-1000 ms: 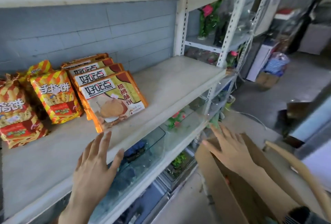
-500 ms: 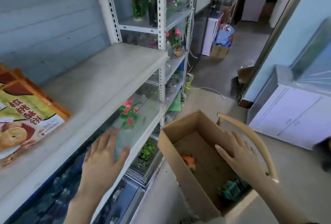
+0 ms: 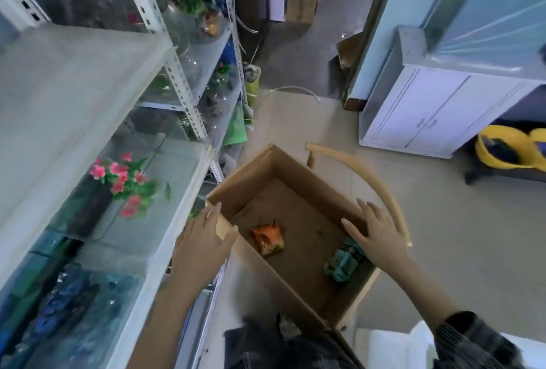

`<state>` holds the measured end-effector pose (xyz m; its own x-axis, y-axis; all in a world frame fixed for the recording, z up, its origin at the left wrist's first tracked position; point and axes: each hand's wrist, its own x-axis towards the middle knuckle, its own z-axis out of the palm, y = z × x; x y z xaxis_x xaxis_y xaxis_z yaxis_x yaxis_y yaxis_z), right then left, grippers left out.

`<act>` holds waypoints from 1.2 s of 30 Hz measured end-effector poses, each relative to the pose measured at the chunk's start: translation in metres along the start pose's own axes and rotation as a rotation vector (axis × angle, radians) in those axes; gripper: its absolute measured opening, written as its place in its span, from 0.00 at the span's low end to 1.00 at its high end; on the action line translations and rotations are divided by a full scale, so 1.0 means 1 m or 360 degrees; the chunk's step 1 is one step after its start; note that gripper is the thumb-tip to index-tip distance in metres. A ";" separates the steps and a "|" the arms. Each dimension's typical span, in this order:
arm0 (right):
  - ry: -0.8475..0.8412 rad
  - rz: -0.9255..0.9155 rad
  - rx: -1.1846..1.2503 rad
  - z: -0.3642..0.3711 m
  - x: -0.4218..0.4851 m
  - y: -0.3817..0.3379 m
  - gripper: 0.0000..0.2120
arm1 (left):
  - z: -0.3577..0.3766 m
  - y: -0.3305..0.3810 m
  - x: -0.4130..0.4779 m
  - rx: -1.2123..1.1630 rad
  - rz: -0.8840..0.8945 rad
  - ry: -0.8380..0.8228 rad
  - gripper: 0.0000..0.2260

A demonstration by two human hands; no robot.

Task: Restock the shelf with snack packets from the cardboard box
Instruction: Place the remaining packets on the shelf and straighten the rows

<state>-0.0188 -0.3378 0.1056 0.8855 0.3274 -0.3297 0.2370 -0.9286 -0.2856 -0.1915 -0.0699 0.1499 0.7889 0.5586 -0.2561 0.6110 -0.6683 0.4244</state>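
An open cardboard box (image 3: pixel 298 188) sits on a wooden chair right of the shelf (image 3: pixel 74 97). Two snack packets lie on its floor: an orange one (image 3: pixel 267 238) near the middle and a green one (image 3: pixel 342 259) at the right. My left hand (image 3: pixel 204 238) rests with straight fingers on the box's left rim, thumb over the edge. My right hand (image 3: pixel 375 232) hovers spread over the box's right side, just above the green packet, holding nothing. The bare white shelf board fills the upper left.
Glass tanks with pink artificial flowers (image 3: pixel 124 182) sit under the shelf. The chair's curved wooden back (image 3: pixel 372 185) arcs right of the box. A white cabinet (image 3: pixel 428 108) and yellow tubs (image 3: pixel 508 150) stand at the right, on tiled floor.
My view has swung right and down from the stocked shelf to the box. My left hand has moved from the shelf front to the box rim; my right hand has lowered toward the green packet.
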 end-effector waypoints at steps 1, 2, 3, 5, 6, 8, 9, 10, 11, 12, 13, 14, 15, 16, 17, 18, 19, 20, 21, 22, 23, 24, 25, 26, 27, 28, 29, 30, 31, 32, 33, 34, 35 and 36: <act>-0.0022 0.0051 0.0044 0.005 0.003 0.002 0.34 | 0.005 0.002 0.010 -0.0012 0.0030 -0.0056 0.28; -0.0039 0.0106 0.0103 0.010 0.006 0.004 0.34 | 0.009 0.005 0.020 -0.0023 0.0056 -0.0116 0.28; -0.0048 0.0160 0.0167 0.014 0.009 0.005 0.33 | 0.013 0.006 0.030 -0.0025 0.0074 -0.0177 0.28; -0.0067 0.0261 0.0286 0.025 0.013 0.007 0.32 | 0.020 0.008 0.052 -0.0013 0.0100 -0.0294 0.29; -0.0086 0.0305 0.0338 0.030 0.015 0.007 0.31 | 0.024 0.009 0.063 -0.0003 0.0121 -0.0337 0.29; -0.0147 0.0435 0.0405 0.041 0.020 0.007 0.32 | 0.032 0.012 0.083 0.0032 0.0190 -0.0396 0.30; -0.0174 0.0500 0.0422 0.048 0.022 0.006 0.33 | 0.036 0.014 0.092 0.0047 0.0226 -0.0424 0.30; -0.0195 0.0549 0.0435 0.055 0.024 0.005 0.33 | 0.041 0.014 0.101 0.0063 0.0263 -0.0460 0.30; -0.0210 0.0592 0.0445 0.063 0.026 0.003 0.33 | 0.047 0.014 0.111 0.0083 0.0297 -0.0503 0.30; -0.0220 0.0635 0.0454 0.072 0.028 0.002 0.33 | 0.054 0.013 0.120 0.0108 0.0324 -0.0549 0.30; -0.0234 0.0682 0.0463 0.080 0.030 0.001 0.33 | 0.062 0.012 0.129 0.0144 0.0344 -0.0596 0.31; -0.0257 0.0732 0.0472 0.090 0.032 0.000 0.33 | 0.070 0.010 0.138 0.0184 0.0356 -0.0643 0.31; -0.0283 0.0773 0.0480 0.100 0.034 -0.001 0.33 | 0.080 0.009 0.147 0.0220 0.0365 -0.0693 0.31; -0.0312 0.0806 0.0494 0.110 0.036 -0.001 0.33 | 0.091 0.007 0.155 0.0251 0.0375 -0.0747 0.31; -0.0341 0.0843 0.0522 0.121 0.038 0.000 0.34 | 0.102 0.005 0.162 0.0287 0.0383 -0.0813 0.32; -0.0360 0.0886 0.0567 0.131 0.041 0.001 0.33 | 0.115 0.003 0.169 0.0325 0.0378 -0.0892 0.32; -0.0370 0.0941 0.0633 0.141 0.044 0.003 0.33 | 0.128 0.001 0.174 0.0364 0.0360 -0.0991 0.33; -0.0366 0.1008 0.0723 0.150 0.046 0.005 0.33 | 0.142 -0.002 0.177 0.0405 0.0331 -0.1101 0.33; -0.0346 0.1068 0.0819 0.159 0.048 0.008 0.33 | 0.155 -0.006 0.180 0.0449 0.0303 -0.1199 0.34; -0.0323 0.1118 0.0899 0.167 0.051 0.011 0.33 | 0.168 -0.011 0.183 0.0491 0.0283 -0.1278 0.34; -0.0310 0.1164 0.0951 0.175 0.053 0.015 0.33 | 0.180 -0.015 0.185 0.0528 0.0269 -0.1337 0.34; -0.0303 0.1202 0.0973 0.182 0.056 0.019 0.33 | 0.193 -0.018 0.188 0.0558 0.0260 -0.1378 0.34; -0.0294 0.1235 0.0982 0.188 0.059 0.024 0.33 | 0.205 -0.022 0.192 0.0587 0.0258 -0.1404 0.34; -0.0277 0.1264 0.0991 0.195 0.063 0.029 0.33 | 0.217 -0.025 0.195 0.0615 0.0261 -0.1420 0.34; -0.0253 0.1286 0.1001 0.200 0.067 0.035 0.34 | 0.228 -0.028 0.199 0.0643 0.0263 -0.1431 0.33; -0.0230 0.1303 0.1013 0.206 0.072 0.039 0.34 | 0.239 -0.030 0.204 0.0683 0.0262 -0.1445 0.33; -0.0209 0.1318 0.1021 0.211 0.077 0.043 0.34 | 0.249 -0.032 0.209 0.0739 0.0257 -0.1466 0.33; -0.0189 0.1330 0.1022 0.216 0.082 0.046 0.34 | 0.259 -0.035 0.214 0.0805 0.0255 -0.1489 0.34; -0.0170 0.1339 0.1022 0.221 0.087 0.049 0.35 | 0.268 -0.038 0.219 0.0870 0.0254 -0.1511 0.34; -0.0154 0.1347 0.1025 0.226 0.091 0.052 0.35 | 0.277 -0.040 0.224 0.0924 0.0252 -0.1527 0.35; -0.0143 0.1355 0.1030 0.231 0.095 0.054 0.36 | 0.285 -0.041 0.227 0.0963 0.0246 -0.1541 0.35; -0.0143 0.1361 0.1030 0.236 0.099 0.057 0.37 | 0.293 -0.042 0.229 0.0989 0.0239 -0.1557 0.36; -0.0148 0.1364 0.1021 0.241 0.102 0.059 0.37 | 0.299 -0.043 0.230 0.1010 0.0241 -0.1575 0.38; -0.0152 0.1365 0.1008 0.245 0.105 0.060 0.38 | 0.305 -0.044 0.229 0.1029 0.0253 -0.1589 0.39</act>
<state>-0.0096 -0.3161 -0.1662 0.6163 -0.3539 -0.7035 -0.7248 -0.6043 -0.3308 -0.0173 -0.0625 -0.1924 0.3867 0.0108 -0.9222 0.1968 -0.9779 0.0710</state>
